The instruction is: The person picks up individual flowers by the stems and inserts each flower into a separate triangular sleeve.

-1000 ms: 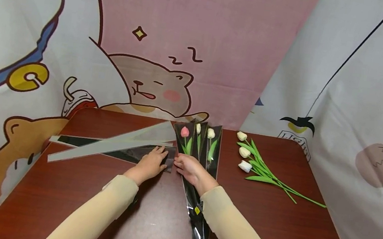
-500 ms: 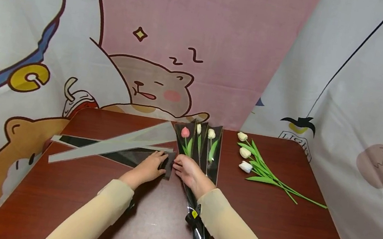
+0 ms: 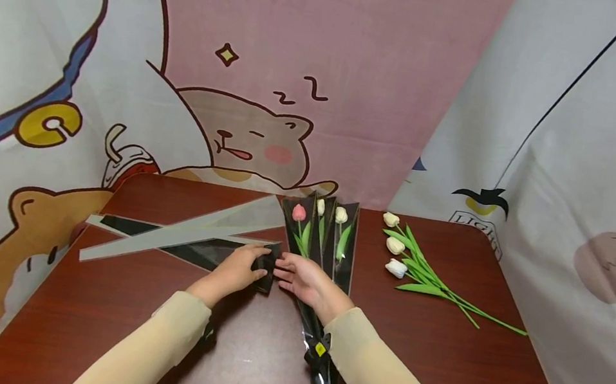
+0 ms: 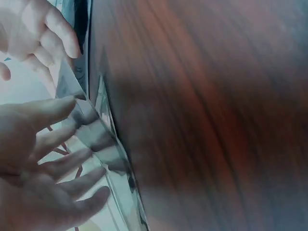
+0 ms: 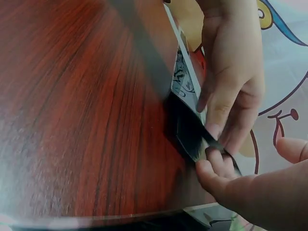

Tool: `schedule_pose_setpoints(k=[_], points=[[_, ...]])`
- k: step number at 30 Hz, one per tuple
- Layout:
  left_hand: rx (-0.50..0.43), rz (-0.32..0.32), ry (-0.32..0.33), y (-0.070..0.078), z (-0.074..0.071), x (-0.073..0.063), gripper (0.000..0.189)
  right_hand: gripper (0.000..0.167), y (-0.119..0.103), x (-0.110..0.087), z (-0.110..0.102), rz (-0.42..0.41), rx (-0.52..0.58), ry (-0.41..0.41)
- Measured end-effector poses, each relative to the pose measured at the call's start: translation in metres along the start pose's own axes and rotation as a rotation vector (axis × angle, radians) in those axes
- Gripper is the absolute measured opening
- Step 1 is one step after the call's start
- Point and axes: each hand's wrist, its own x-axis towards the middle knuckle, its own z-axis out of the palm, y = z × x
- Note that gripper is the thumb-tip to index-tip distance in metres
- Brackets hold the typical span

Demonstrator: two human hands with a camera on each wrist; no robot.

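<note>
My left hand (image 3: 233, 272) holds the mouth end of a black, clear-fronted flower sleeve (image 3: 201, 249), thumb and fingers at its edges. That end stands tilted up from the table in the right wrist view, where the black film (image 5: 185, 125) shows edge-on. My right hand (image 3: 312, 285) faces it from the right, fingertips right at the sleeve's edge and thumb held apart. Under my right forearm lie filled sleeves, with a pink tulip (image 3: 299, 213) and two white tulips, one of them the right-hand white tulip (image 3: 342, 215), showing at the top.
A pale translucent sleeve (image 3: 180, 230) lies slanting across the black one on the left. Loose white tulips (image 3: 395, 246) with green stems rest on the right of the brown table (image 3: 414, 362). A cartoon-print cloth (image 3: 379, 97) hangs behind the table.
The black sleeve's mouth end has swung toward me and tilted up with my left hand, which moved slightly left and nearer. My right fingers have spread a little beside that edge.
</note>
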Motion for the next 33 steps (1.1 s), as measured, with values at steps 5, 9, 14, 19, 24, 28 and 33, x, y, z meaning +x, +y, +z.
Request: schedule_pose_setpoints(k=[5, 9, 14, 19, 24, 28, 33], points=[[-0.028, 0.129, 0.171, 0.002, -0.003, -0.001, 0.032, 0.064, -0.006, -0.014, -0.007, -0.072, 0.006, -0.131], [0.0, 0.27, 0.272, 0.008, -0.011, -0.007, 0.022, 0.063, -0.012, -0.023, -0.009, -0.097, 0.081, -0.198], [0.093, 0.417, 0.392, 0.018, -0.021, -0.012, 0.018, 0.059, -0.02, -0.035, -0.007, -0.118, 0.13, -0.234], [0.125, 0.494, 0.451, 0.024, -0.025, -0.015, 0.009, 0.058, -0.02, -0.046, -0.007, -0.119, 0.123, -0.235], [0.116, 0.522, 0.456, 0.028, -0.026, -0.02, 0.007, 0.056, -0.015, -0.05, -0.009, -0.133, -0.014, -0.123], [0.145, 0.561, 0.445, 0.028, -0.024, -0.021, 0.009, 0.047, -0.01, -0.05, -0.014, -0.133, -0.206, -0.015], [0.163, 0.606, 0.472, 0.027, -0.019, -0.02, 0.008, 0.042, -0.007, -0.05, -0.018, -0.164, -0.394, 0.042]])
